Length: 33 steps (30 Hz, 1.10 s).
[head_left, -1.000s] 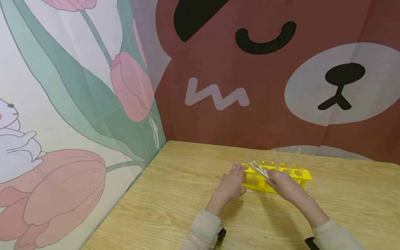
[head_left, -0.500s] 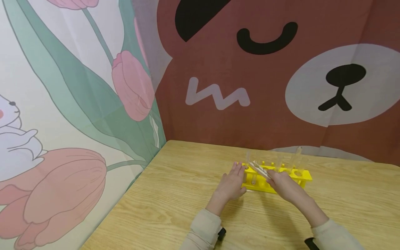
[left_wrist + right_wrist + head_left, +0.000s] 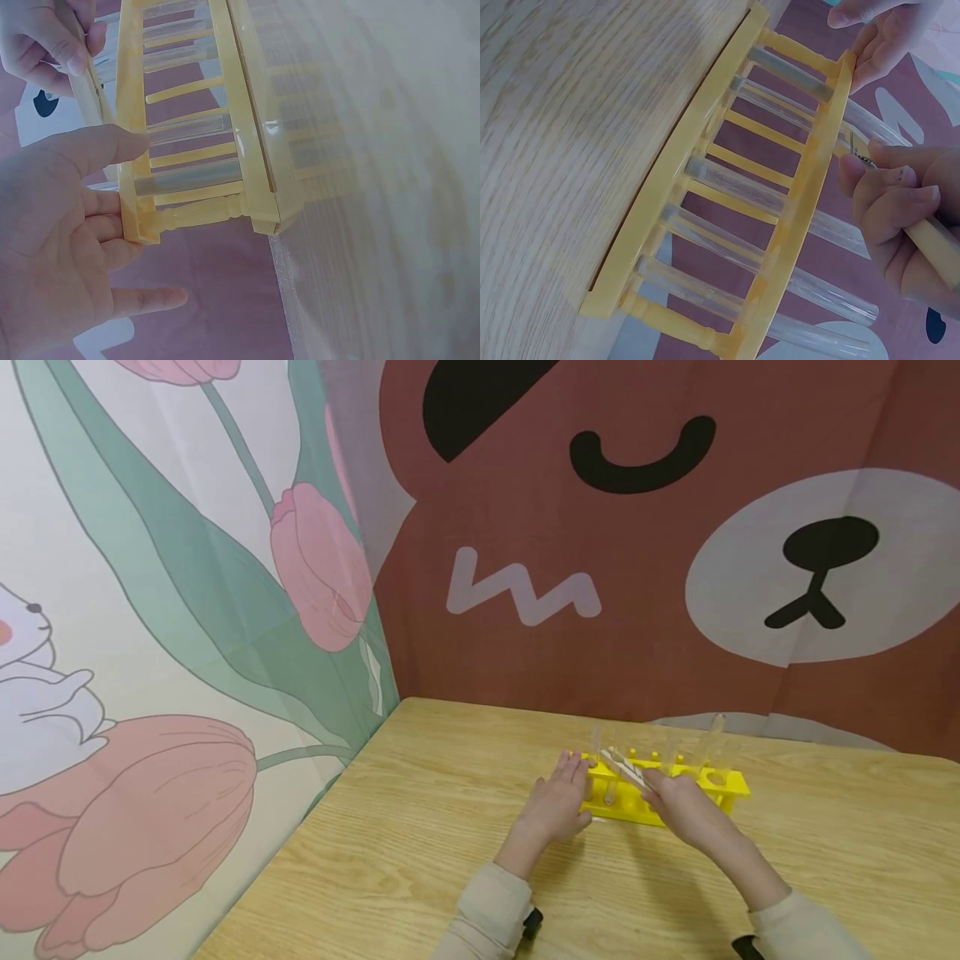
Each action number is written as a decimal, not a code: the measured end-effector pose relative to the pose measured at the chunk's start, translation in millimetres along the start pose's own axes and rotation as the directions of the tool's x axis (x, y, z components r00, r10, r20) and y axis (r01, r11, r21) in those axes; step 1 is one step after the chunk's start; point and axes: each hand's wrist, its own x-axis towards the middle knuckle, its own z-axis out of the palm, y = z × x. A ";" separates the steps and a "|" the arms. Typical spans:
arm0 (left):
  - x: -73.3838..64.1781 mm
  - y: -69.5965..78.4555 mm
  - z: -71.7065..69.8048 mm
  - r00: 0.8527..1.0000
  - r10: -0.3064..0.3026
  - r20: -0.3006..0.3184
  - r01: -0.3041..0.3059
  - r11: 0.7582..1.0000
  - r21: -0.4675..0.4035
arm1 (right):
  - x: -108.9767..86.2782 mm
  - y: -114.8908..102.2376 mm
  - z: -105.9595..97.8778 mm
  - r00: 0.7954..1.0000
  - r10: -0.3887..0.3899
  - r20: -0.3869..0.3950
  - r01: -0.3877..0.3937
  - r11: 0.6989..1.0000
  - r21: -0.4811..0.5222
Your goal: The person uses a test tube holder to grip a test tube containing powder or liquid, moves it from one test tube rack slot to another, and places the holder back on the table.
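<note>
A yellow test tube rack (image 3: 733, 783) stands on the table with several clear test tubes (image 3: 735, 180) upright in it. My left hand (image 3: 551, 808) grips the left end of its top shelf, thumb in front and fingers over the end, little finger sticking out in the left wrist view. My right hand (image 3: 686, 806) holds a wooden test tube clamp (image 3: 624, 768) tilted above the rack; its metal spring (image 3: 864, 160) shows in the right wrist view. The clamp's front end lies by the tubes near the left end. Whether it encloses one, I cannot tell.
The rack stands on a light wood-grain table (image 3: 420, 827), towards its back edge. Behind rises a brown curtain (image 3: 510, 660) with a bear print, and a tulip-print curtain (image 3: 187, 635) hangs at the left. One tube (image 3: 711, 735) leans among those on the right.
</note>
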 end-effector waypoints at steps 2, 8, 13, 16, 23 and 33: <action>0.4 0.2 0.2 1.000 -0.001 0.001 0.001 1.000 -0.002 | -0.2 0.6 -0.3 1.000 -0.006 -0.010 0.006 1.000 -0.004; 1.0 0.3 0.9 1.000 -0.001 0.003 0.001 1.000 -0.005 | -1.5 1.0 -0.7 0.999 -0.018 -0.026 0.018 1.000 -0.005; 0.6 0.3 0.8 1.000 -0.002 0.005 0.002 1.000 -0.006 | -2.1 1.0 -0.6 1.000 -0.013 -0.027 0.013 1.000 0.008; 0.4 0.4 0.4 1.000 -0.005 0.004 0.005 1.000 0.000 | -2.0 0.9 -1.1 1.000 -0.014 -0.027 0.014 1.000 0.008; 0.2 0.1 0.5 1.000 -0.003 -0.002 0.003 1.000 0.002 | -2.0 0.7 -2.1 0.999 -0.023 -0.037 0.023 1.000 0.011; -0.2 -0.1 0.6 1.000 -0.003 0.000 0.003 1.000 0.004 | -3.0 -0.9 -4.0 0.999 -0.008 -0.045 0.009 1.000 0.027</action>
